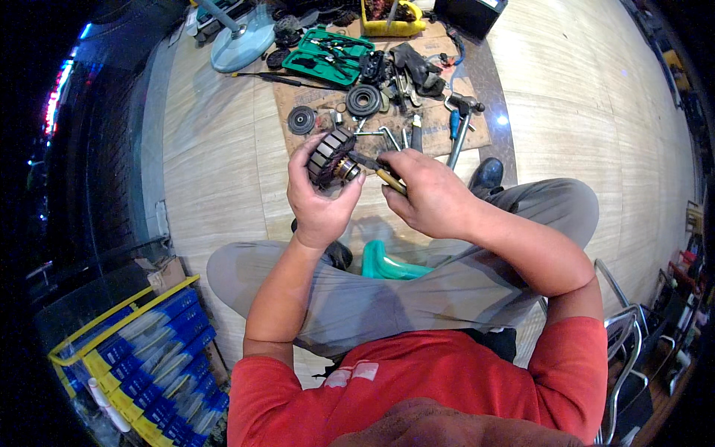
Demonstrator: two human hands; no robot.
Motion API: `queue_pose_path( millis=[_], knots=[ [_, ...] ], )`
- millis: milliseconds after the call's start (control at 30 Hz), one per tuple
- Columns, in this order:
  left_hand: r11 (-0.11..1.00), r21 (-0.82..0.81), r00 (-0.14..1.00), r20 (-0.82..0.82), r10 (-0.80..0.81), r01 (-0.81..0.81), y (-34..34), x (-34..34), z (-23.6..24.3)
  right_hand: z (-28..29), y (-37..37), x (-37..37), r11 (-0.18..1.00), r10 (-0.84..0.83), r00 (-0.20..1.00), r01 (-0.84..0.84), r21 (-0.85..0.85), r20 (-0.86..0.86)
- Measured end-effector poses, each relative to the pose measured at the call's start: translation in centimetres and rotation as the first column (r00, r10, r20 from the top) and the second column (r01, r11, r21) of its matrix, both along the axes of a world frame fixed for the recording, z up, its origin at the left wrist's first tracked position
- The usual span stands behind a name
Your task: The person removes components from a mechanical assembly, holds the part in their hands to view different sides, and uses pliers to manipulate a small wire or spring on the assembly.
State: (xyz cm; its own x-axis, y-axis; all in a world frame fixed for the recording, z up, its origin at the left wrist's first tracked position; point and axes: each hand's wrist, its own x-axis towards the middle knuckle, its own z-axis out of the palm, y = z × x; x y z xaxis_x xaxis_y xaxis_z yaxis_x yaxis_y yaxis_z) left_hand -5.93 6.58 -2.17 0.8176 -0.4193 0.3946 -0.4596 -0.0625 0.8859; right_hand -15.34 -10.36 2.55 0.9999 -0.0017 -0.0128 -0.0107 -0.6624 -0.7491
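My left hand [325, 212] is wrapped round a motor armature [329, 160], a dark round core with metal segments and a copper-coloured commutator on its shaft. The armature is tilted, its shaft end pointing toward me and to the right. In my right hand [432, 195] is a yellow-handled tool [392, 181], which looks like pliers. Its dark tip reaches the armature beside the commutator; whether it grips anything there is too small to tell. Just beyond my hands, a round pulley [301, 120] and a larger ring-shaped part [363, 101] lie on a cardboard sheet [447, 136].
On the cardboard are a green tool case [328, 56], a hammer [465, 106], a blue-handled screwdriver [454, 124] and dark gloves [417, 68]. A yellow container [393, 28] and a fan base [243, 47] stand farther off. A green plastic stool [393, 265] is between my legs.
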Motion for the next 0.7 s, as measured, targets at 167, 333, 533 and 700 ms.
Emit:
queue_pose_path(
  millis=[167,333,533,700],
  knots=[
    [1.0,-0.029,0.998,-0.066,-0.009,0.007,-0.13,-0.3,0.25,-0.22,0.21,0.05,0.999,-0.014,0.997,0.016,-0.031,0.076],
    [0.996,-0.089,0.957,-0.288,-0.024,-0.002,-0.1,-0.59,0.61,0.13,0.29,0.04,1.0,-0.014,0.998,0.015,-0.024,0.064],
    [0.991,-0.133,0.926,-0.372,-0.063,0.014,-0.11,-0.54,1.02,-0.2,0.05,-0.19,1.0,0.004,0.999,-0.003,-0.029,0.038],
    [0.99,-0.137,0.931,-0.357,-0.071,0.023,-0.09,-0.64,1.0,-0.12,-0.02,-0.34,0.999,0.012,0.999,-0.01,-0.048,0.038]
  ],
)
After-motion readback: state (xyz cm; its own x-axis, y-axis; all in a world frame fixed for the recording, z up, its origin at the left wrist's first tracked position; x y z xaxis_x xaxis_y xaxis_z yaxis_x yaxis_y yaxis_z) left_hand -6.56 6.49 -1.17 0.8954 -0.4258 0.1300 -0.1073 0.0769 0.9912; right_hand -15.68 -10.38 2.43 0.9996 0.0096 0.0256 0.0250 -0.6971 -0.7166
